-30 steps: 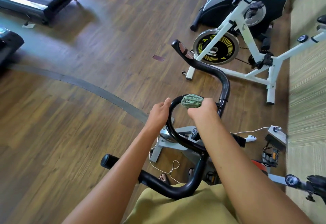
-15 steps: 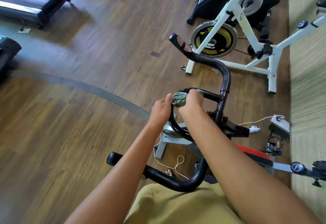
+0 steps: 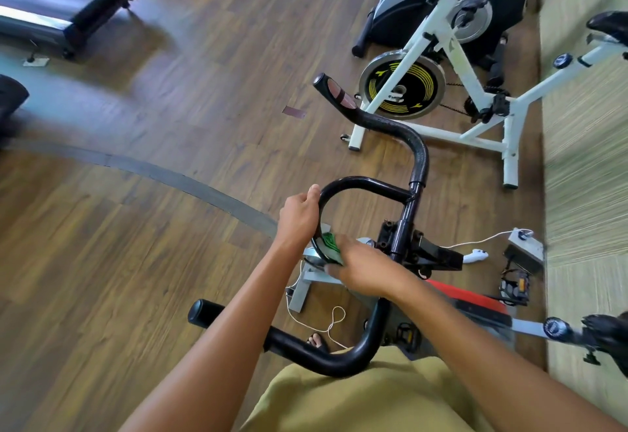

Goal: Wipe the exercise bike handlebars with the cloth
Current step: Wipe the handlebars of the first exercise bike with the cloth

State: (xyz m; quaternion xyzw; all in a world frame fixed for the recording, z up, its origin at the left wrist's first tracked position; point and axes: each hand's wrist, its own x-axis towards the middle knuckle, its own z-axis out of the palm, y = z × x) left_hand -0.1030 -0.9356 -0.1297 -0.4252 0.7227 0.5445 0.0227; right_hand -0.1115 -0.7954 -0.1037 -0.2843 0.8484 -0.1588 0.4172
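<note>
Your left hand [image 3: 299,215] is wrapped around the far-left bend of the centre loop of the black handlebars [image 3: 360,182], fingers [image 3: 314,191] curled over the tube and gripping it. Your right hand [image 3: 363,268] sits just below it on the same side of the loop. Its fingers are closed around the green cloth [image 3: 330,244] and press it against the bar. The hand is a little blurred, so you cannot tell exactly how each finger lies. The cloth is bunched and only partly visible between your hand and the tube, touching the loop's left curve. The two hands are near each other but apart.

The far horn of the handlebars rises away from you and ends in a worn grip [image 3: 334,91] with reddish patches. The near horn sweeps under your left forearm to a black end cap [image 3: 200,311]. Beneath the bars you can see the bike's red frame section [image 3: 469,299] and a white cable [image 3: 334,321] looped on the wooden floor [image 3: 136,227]. A white spin bike [image 3: 424,40] with a yellow-and-black flywheel [image 3: 421,88] stands beyond, and a treadmill [image 3: 64,6] lies at the upper left. Your mustard-yellow garment [image 3: 356,397] fills the bottom edge.
</note>
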